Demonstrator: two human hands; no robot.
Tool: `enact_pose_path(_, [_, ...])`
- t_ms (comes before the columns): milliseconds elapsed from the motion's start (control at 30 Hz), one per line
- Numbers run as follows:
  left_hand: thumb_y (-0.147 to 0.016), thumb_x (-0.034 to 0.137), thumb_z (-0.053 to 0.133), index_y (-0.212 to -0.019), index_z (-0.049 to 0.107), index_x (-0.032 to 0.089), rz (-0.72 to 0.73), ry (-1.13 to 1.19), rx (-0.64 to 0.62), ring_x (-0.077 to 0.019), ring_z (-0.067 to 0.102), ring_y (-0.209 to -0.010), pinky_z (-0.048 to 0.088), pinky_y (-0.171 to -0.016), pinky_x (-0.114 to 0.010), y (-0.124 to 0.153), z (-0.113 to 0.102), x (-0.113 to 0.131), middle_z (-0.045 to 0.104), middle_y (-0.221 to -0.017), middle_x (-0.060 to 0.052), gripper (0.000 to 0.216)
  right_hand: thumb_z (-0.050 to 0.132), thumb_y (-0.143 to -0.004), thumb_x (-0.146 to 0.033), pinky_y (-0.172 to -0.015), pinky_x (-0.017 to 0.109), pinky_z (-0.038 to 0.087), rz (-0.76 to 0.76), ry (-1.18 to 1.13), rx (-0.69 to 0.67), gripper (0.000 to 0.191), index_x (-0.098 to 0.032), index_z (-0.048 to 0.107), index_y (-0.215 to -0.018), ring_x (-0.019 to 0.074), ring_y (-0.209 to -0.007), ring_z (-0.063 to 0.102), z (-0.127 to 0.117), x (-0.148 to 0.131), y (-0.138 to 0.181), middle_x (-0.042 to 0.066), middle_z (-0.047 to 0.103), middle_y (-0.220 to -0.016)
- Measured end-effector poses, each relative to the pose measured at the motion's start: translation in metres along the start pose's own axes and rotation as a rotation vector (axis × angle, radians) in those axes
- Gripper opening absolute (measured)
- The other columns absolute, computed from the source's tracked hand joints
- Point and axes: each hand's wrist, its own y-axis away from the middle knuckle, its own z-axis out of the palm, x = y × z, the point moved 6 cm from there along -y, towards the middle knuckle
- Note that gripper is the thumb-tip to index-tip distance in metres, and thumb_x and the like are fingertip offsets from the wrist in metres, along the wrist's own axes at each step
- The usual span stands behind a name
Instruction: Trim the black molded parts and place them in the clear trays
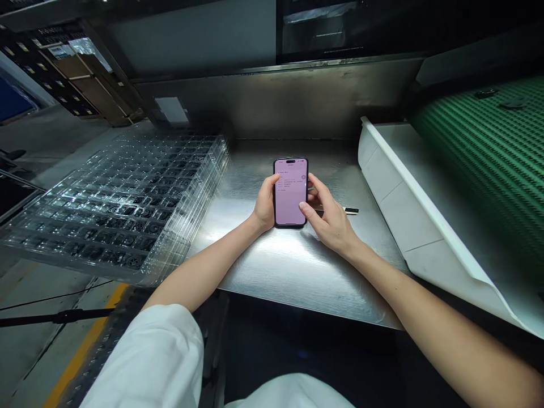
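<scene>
A smartphone (290,198) with a lit, pinkish screen is held upright between both my hands, above the metal table (263,266). My left hand (267,201) is closed around its left edge, with the thumb by the screen. My right hand (327,215) grips the right edge, its thumb over the lower right of the screen. The small text on the screen is too fine to read. Partly behind my right hand lies a slim, pale object with a dark end (351,211); its kind is unclear.
To the left, stacked clear plastic trays (114,198) hold dark round parts. A white bin (408,221) stands at the right, beside a green textured belt (488,147). A metal panel (289,105) rises behind the table. Cardboard boxes (85,79) stand at the far left.
</scene>
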Motion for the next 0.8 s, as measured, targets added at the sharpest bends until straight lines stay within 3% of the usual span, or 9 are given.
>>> enact_pose_path(267, [-0.088, 0.044, 0.067, -0.117, 0.076, 0.013, 0.008, -0.053, 0.080, -0.0317, 0.077, -0.107, 0.056, -0.104, -0.042, -0.0015, -0.0096, -0.0046, 0.081, -0.105, -0.013, 0.044, 0.056, -0.104, -0.059, -0.102, 0.048, 0.059, 0.005, -0.001, 0.005, 0.073, -0.025, 0.038, -0.167, 0.0288, -0.115, 0.066, 0.0008, 0.0028, -0.0003, 0.012, 0.062, -0.141])
enact_pose_path(467, [-0.095, 0.059, 0.052, -0.115, 0.077, 0.013, 0.005, -0.049, -0.004, -0.0318, 0.075, -0.113, 0.058, -0.103, -0.042, -0.0018, -0.0035, -0.0032, 0.080, -0.111, -0.015, 0.056, 0.056, -0.103, -0.058, -0.101, 0.047, 0.058, -0.006, 0.002, 0.023, 0.073, -0.024, 0.040, -0.166, 0.0288, -0.116, 0.064, 0.0008, 0.0032, -0.0007, 0.012, 0.062, -0.143])
enact_pose_path(800, [-0.104, 0.061, 0.043, -0.113, 0.077, 0.015, 0.053, 0.019, 0.057, -0.0288, 0.077, -0.102, 0.059, -0.097, -0.040, -0.0024, -0.0052, 0.0015, 0.080, -0.104, -0.012, 0.058, 0.058, -0.103, -0.060, -0.085, 0.041, 0.062, 0.024, -0.012, 0.035, 0.071, -0.023, 0.046, -0.163, 0.0306, -0.118, 0.064, -0.0009, 0.0035, -0.0001, 0.013, 0.067, -0.130])
